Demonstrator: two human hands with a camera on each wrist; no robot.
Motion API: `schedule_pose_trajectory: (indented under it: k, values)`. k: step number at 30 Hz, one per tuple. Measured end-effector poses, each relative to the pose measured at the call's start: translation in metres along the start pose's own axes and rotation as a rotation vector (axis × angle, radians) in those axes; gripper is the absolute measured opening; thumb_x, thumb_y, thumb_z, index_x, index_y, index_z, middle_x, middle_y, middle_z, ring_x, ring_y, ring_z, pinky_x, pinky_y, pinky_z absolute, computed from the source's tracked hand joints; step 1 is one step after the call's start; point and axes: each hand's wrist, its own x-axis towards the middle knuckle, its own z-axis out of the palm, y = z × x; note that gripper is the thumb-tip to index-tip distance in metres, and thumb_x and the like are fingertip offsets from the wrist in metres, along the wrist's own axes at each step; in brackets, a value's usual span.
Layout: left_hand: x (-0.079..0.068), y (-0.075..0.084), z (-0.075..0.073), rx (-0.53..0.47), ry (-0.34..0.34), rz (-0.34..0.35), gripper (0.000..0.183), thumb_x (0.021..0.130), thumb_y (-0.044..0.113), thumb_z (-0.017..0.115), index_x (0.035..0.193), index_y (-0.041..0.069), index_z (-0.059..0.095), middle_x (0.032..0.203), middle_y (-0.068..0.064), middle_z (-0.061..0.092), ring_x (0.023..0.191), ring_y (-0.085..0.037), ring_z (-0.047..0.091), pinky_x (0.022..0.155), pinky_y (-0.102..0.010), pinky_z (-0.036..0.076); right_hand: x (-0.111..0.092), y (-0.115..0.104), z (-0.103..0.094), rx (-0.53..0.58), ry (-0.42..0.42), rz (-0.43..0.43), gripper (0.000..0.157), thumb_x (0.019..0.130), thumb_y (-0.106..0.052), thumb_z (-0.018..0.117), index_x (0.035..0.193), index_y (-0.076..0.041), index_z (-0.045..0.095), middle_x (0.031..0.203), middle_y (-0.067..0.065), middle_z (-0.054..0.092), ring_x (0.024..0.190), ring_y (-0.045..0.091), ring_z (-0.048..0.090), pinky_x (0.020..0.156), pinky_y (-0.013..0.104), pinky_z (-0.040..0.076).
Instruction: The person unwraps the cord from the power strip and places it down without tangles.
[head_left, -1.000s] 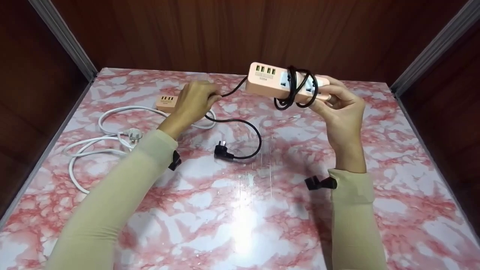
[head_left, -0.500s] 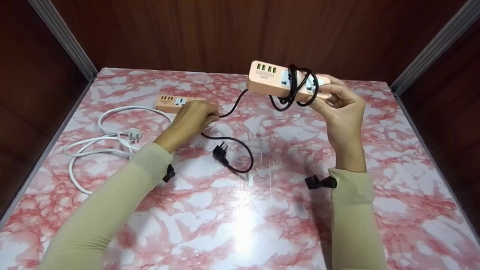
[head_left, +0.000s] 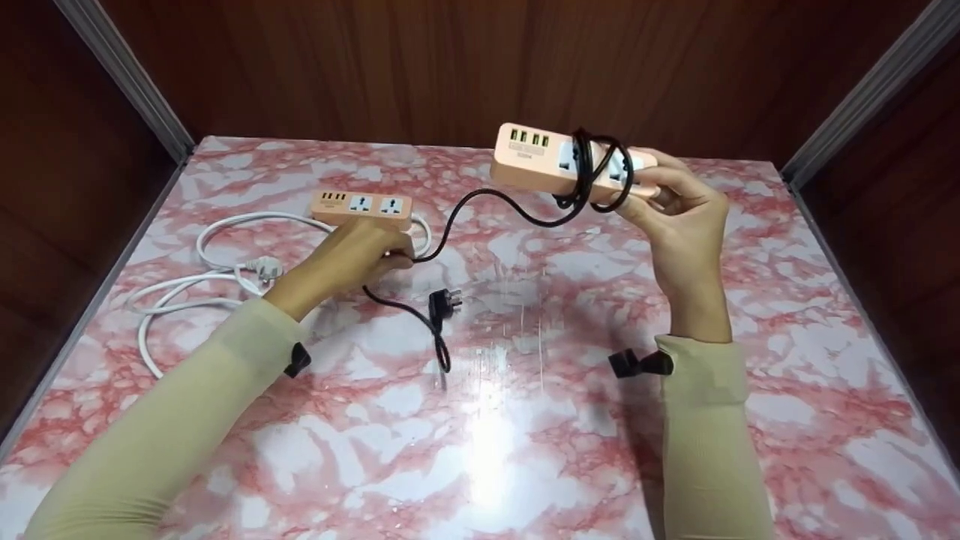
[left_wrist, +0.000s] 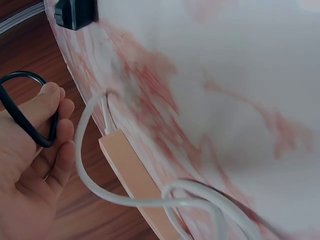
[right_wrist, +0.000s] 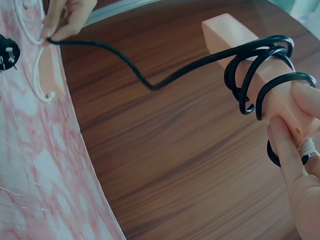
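In the head view my right hand [head_left: 686, 217] grips the right end of a peach power strip [head_left: 532, 176], held up above the table. Several loops of its black cord [head_left: 583, 180] wrap around the strip's socket end. A slack stretch of that cord runs left to my left hand [head_left: 356, 251], which pinches it between thumb and fingers, as the left wrist view also shows on the black cord [left_wrist: 25, 120]. Beyond the left hand the cord's tail hangs down to a black plug [head_left: 444, 301]. The right wrist view shows the strip's underside [right_wrist: 250, 55] with the loops crossing it.
A second peach power strip [head_left: 386, 219] lies on the marbled table [head_left: 570, 450] just behind my left hand. Its white cord [head_left: 217, 225] spreads in loose curves to the left, with a white plug [head_left: 264, 268] among them. Dark wooden panels [head_left: 465, 67] stand around the table.
My left hand has moved down and toward me with the cord, uncovering the second strip's sockets. The black plug has swung to point right. The held strip has barely moved.
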Motion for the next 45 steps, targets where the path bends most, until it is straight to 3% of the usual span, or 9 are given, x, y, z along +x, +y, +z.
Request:
schedule_pose_trajectory:
  k: [8,17,28,35,37,41,43,45]
  values:
    - [-0.019,0.006,-0.002,0.017,-0.082,0.024,0.004,0.097,0.018,0.079,0.094,0.016,0.08,0.093,0.001,0.078,0.087,-0.019,0.072,0.08,-0.044,0.057,-0.001,0.0,0.0,0.018,0.001,0.023,0.034,0.074,0.015,0.09,0.101,0.021,0.072,0.127,0.025,0.069,0.106,0.031,0.073,0.085,0.03,0.062]
    - [-0.031,0.019,0.002,0.04,-0.086,0.119,0.005,0.092,0.015,0.084,0.094,0.014,0.079,0.09,-0.001,0.077,0.084,-0.024,0.072,0.079,-0.047,0.056,-0.001,-0.001,0.0,-0.012,-0.01,-0.009,0.033,0.074,0.015,0.09,0.101,0.022,0.072,0.126,0.027,0.069,0.107,0.033,0.072,0.084,0.03,0.062]
    - [-0.043,0.018,-0.005,-0.006,-0.101,-0.013,0.018,0.096,0.014,0.08,0.112,0.006,0.081,0.108,-0.01,0.08,0.103,-0.031,0.075,0.089,-0.051,0.059,-0.003,0.0,0.003,-0.012,-0.03,-0.007,0.031,0.075,0.015,0.089,0.102,0.019,0.073,0.127,0.026,0.069,0.103,0.033,0.074,0.085,0.033,0.063]
    - [-0.048,0.019,-0.021,0.002,0.002,-0.115,0.036,0.098,0.017,0.079,0.131,0.005,0.075,0.123,-0.015,0.077,0.111,-0.034,0.074,0.093,-0.053,0.059,-0.003,0.0,0.002,-0.032,-0.039,-0.018,0.032,0.075,0.014,0.09,0.102,0.018,0.073,0.127,0.025,0.07,0.105,0.032,0.073,0.086,0.033,0.063]
    - [-0.048,0.023,-0.029,0.005,0.052,-0.142,0.04,0.097,0.02,0.081,0.135,0.011,0.073,0.127,-0.012,0.076,0.112,-0.032,0.073,0.092,-0.052,0.059,-0.003,0.0,0.002,-0.009,-0.035,-0.003,0.032,0.075,0.015,0.09,0.102,0.018,0.073,0.127,0.024,0.07,0.106,0.032,0.073,0.085,0.032,0.063]
    - [-0.046,0.035,-0.044,0.005,0.173,-0.139,0.047,0.095,0.02,0.084,0.139,0.025,0.071,0.133,-0.004,0.074,0.116,-0.027,0.071,0.099,-0.05,0.056,-0.003,-0.001,0.003,0.015,-0.027,0.009,0.032,0.074,0.016,0.089,0.101,0.018,0.073,0.127,0.024,0.069,0.106,0.032,0.072,0.084,0.031,0.063]
    - [-0.043,0.043,-0.049,0.004,0.237,-0.119,0.049,0.094,0.019,0.085,0.14,0.026,0.071,0.133,-0.001,0.074,0.118,-0.026,0.07,0.103,-0.05,0.054,-0.003,-0.002,0.003,0.01,-0.025,0.003,0.033,0.073,0.017,0.09,0.101,0.019,0.073,0.127,0.025,0.069,0.105,0.032,0.072,0.083,0.031,0.063]
    - [-0.039,0.052,-0.052,-0.003,0.298,-0.112,0.044,0.093,0.02,0.085,0.136,0.02,0.073,0.13,-0.002,0.075,0.118,-0.028,0.069,0.105,-0.05,0.051,-0.003,-0.002,0.004,0.005,-0.022,0.0,0.033,0.073,0.017,0.09,0.101,0.02,0.072,0.127,0.025,0.069,0.105,0.032,0.072,0.082,0.032,0.063]
